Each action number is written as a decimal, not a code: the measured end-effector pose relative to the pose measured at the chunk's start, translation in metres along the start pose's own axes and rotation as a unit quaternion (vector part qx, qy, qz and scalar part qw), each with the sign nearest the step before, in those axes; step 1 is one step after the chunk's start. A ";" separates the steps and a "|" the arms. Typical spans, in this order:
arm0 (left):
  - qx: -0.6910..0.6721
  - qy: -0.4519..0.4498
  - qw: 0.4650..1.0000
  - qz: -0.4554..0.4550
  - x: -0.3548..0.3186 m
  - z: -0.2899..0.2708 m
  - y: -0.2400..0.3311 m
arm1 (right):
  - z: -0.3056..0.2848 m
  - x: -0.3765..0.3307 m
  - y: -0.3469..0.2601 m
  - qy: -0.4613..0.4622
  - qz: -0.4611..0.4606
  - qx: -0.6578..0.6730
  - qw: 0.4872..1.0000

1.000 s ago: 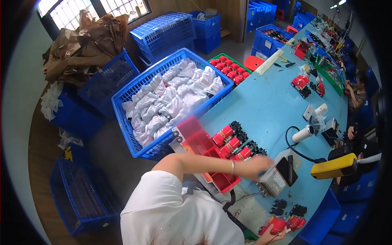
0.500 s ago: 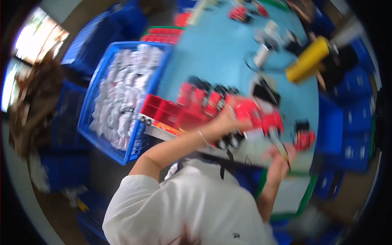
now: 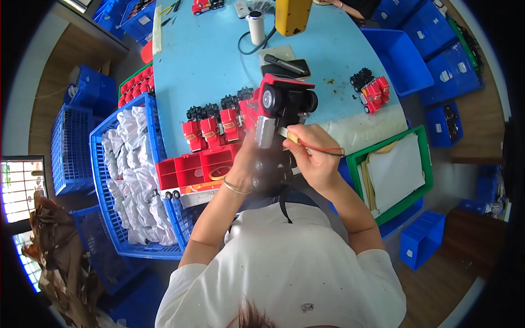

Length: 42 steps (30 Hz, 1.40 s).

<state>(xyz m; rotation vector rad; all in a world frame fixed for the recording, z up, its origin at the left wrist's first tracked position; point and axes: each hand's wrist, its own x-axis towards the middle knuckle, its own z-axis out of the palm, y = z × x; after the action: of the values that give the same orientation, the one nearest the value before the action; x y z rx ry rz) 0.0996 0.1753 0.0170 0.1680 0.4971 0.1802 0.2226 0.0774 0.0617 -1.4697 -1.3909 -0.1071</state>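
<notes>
My left hand [image 3: 246,158] is closed around a red toy truck [image 3: 283,98], tilted so its black underside and wheels show. The truck's lower part is blurred. My right hand [image 3: 318,164] pinches a slim tool [image 3: 325,149] with a red and dark shaft and a yellowish part; its pale tip points at the truck's side, though whether it touches is unclear. Left of the truck stands a row of red toy trucks [image 3: 210,130] with black chassis. Near my left wrist is a red compartmented toy trailer [image 3: 188,169] with a yellowish ring in it.
A blue crate [image 3: 98,186] of white-wrapped items stands at the left. On the blue table [image 3: 322,60] are another red toy truck [image 3: 374,95], a dark phone [image 3: 298,68], a white cylinder [image 3: 255,30] and a yellow device [image 3: 293,16]. A green-rimmed tray [image 3: 429,158] lies at the right.
My right hand has come left from the table's right side to the held truck, bringing the slim tool. The truck is tilted with its underside showing. The whole view has shifted.
</notes>
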 end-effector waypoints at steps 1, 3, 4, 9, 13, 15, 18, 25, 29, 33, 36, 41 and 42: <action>-0.019 0.028 0.999 -0.003 0.001 0.001 -0.003 | 0.001 -0.003 0.001 0.003 0.000 -0.004 1.000; -0.005 0.012 1.000 0.000 0.001 0.005 -0.004 | 0.004 -0.009 0.004 0.039 -0.015 -0.013 0.999; 0.007 -0.001 1.000 0.007 0.000 0.007 -0.004 | 0.005 -0.010 0.005 0.056 -0.024 -0.017 0.998; 0.105 -0.034 0.975 0.194 0.011 -0.016 -0.009 | 0.010 -0.021 -0.006 0.133 0.047 0.075 0.987; 0.242 -0.076 0.915 0.314 0.002 -0.019 0.004 | -0.002 -0.058 -0.011 0.075 0.187 0.202 0.959; 0.301 -0.052 0.897 0.319 -0.004 -0.010 0.006 | -0.019 -0.064 -0.016 -0.378 0.206 0.045 0.901; 0.414 0.003 0.853 0.320 -0.006 -0.002 0.004 | -0.025 -0.065 -0.027 -0.373 0.047 0.045 0.926; 0.235 -0.019 0.959 0.160 0.026 -0.029 -0.020 | -0.004 -0.032 -0.005 -0.260 -0.320 -0.291 0.864; 0.216 -0.044 0.973 0.063 0.026 -0.027 -0.024 | 0.014 -0.048 0.032 -0.360 -0.351 -0.253 0.827; 0.248 -0.011 0.969 0.010 0.040 -0.064 -0.022 | 0.032 -0.075 0.061 -0.435 -0.320 -0.227 0.810; 0.533 -0.006 0.827 0.182 0.063 -0.133 -0.004 | 0.049 -0.127 0.091 -0.440 -0.278 -0.217 0.826; 0.856 0.100 0.444 0.246 0.074 -0.206 0.004 | 0.083 -0.179 0.114 -0.464 -0.147 -0.256 0.835; 0.867 0.103 0.424 0.240 0.074 -0.214 0.003 | 0.091 -0.184 0.109 -0.470 -0.124 -0.247 0.838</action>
<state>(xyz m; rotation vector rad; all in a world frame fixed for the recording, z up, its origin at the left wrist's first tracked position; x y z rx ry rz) 0.0591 0.2183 -0.2019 2.4531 0.6947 0.1726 0.1968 0.0441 -0.1672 -1.8554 -2.5002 0.1314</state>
